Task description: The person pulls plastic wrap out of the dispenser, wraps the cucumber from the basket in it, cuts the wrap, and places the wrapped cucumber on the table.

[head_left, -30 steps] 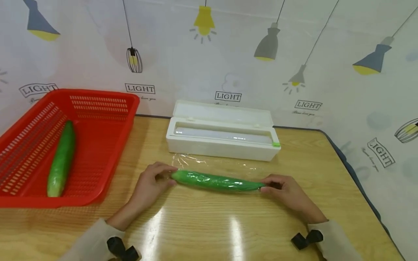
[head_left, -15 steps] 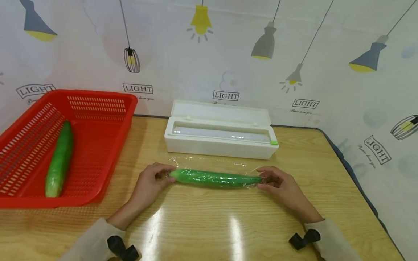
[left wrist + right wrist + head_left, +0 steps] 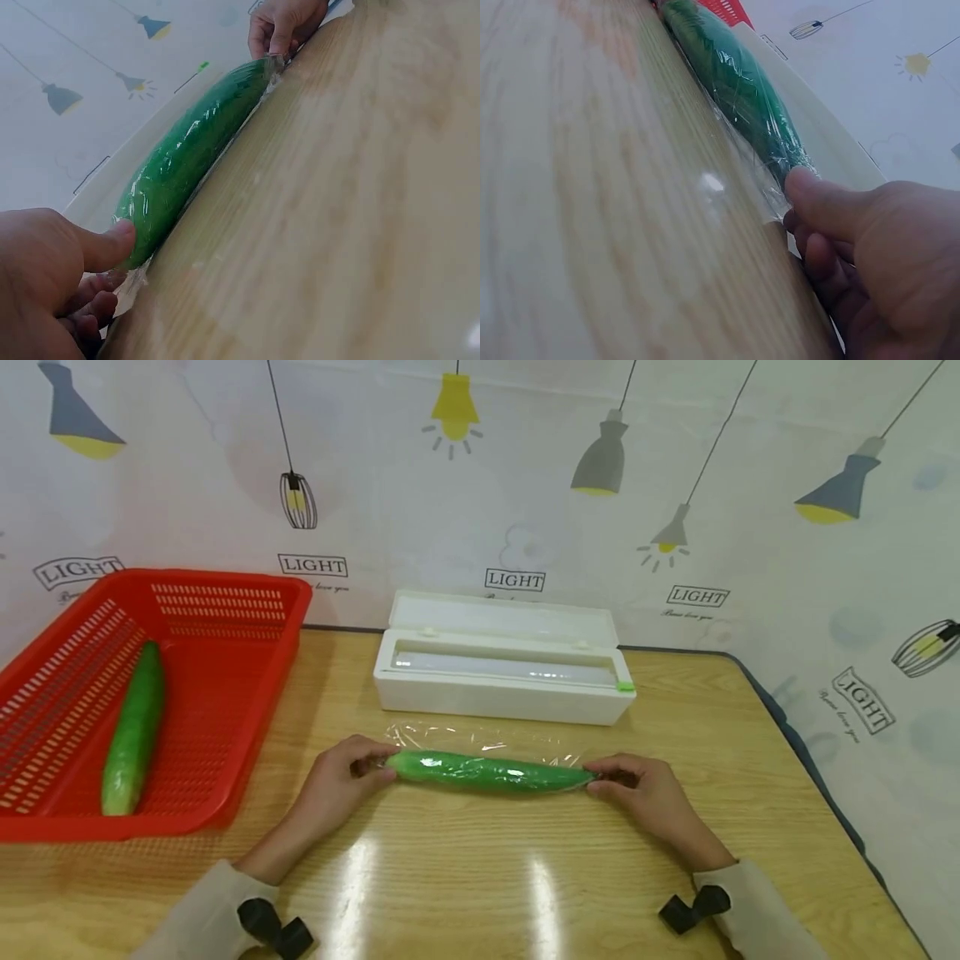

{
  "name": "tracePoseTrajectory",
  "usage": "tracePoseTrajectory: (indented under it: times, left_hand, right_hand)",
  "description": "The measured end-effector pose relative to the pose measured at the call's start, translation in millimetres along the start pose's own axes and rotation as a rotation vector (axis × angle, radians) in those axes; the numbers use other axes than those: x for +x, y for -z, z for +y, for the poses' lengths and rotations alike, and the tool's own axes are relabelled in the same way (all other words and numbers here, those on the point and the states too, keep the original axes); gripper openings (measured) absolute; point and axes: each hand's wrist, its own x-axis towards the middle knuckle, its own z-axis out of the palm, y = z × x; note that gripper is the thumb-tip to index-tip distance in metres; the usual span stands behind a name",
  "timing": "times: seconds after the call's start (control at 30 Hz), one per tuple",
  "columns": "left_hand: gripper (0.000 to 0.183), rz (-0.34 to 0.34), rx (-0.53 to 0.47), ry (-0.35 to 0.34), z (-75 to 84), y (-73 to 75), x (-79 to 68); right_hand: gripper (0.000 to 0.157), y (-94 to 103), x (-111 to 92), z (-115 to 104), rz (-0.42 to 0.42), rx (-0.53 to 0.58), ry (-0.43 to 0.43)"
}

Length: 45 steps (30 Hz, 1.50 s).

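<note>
A long green cucumber (image 3: 487, 772), wrapped in shiny clear film, lies crosswise low over the table between my hands. My left hand (image 3: 341, 789) pinches its paler left end, thumb on the near side; the left wrist view shows the thumb (image 3: 112, 244) pressed against the wrapped end. At the narrow right end, my right hand (image 3: 652, 802) pinches the gathered cling film (image 3: 776, 184) and the tip between thumb and fingers. Behind the cucumber, a loose flap of clear film (image 3: 495, 739) spreads on the table.
A white cling film box (image 3: 502, 697) stands at the back, lid raised, with a film roll inside and a green slider at its right end. At left, a red plastic basket (image 3: 255, 718) holds another cucumber (image 3: 135, 735). A patterned curtain (image 3: 420, 527) hangs behind the table (image 3: 450, 877).
My right fingers spread a little at the cucumber's right end half a second ago and now pinch it again. The left hand keeps its grip. The view has shifted slightly.
</note>
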Motion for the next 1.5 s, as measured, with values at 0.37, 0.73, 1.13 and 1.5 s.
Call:
tracePoseTrajectory:
  times: [0.37, 0.73, 1.13, 1.5]
  left_hand:
    - [0.046, -0.018, -0.095, -0.013, 0.5, 0.8, -1.2]
    - [0.036, -0.012, -0.038, -0.041, -1.4, -1.5, -0.9]
    - [0.035, -0.046, -0.046, 0.002, 0.4, -0.5, -2.1]
    - [0.03, -0.03, -0.022, 0.074, 0.0, -1.1, -1.7]
  right_hand:
    - [0.021, -0.6, 1.2, 3.9, -0.001, -0.027, 0.104]
    - [0.023, 0.9, 0.2, 1.4, -0.049, -0.076, 0.115]
    - [0.023, -0.7, -3.0, -21.7, -0.03, -0.085, 0.085]
    - [0.019, 1.5, -0.1, 4.9, -0.056, -0.093, 0.046]
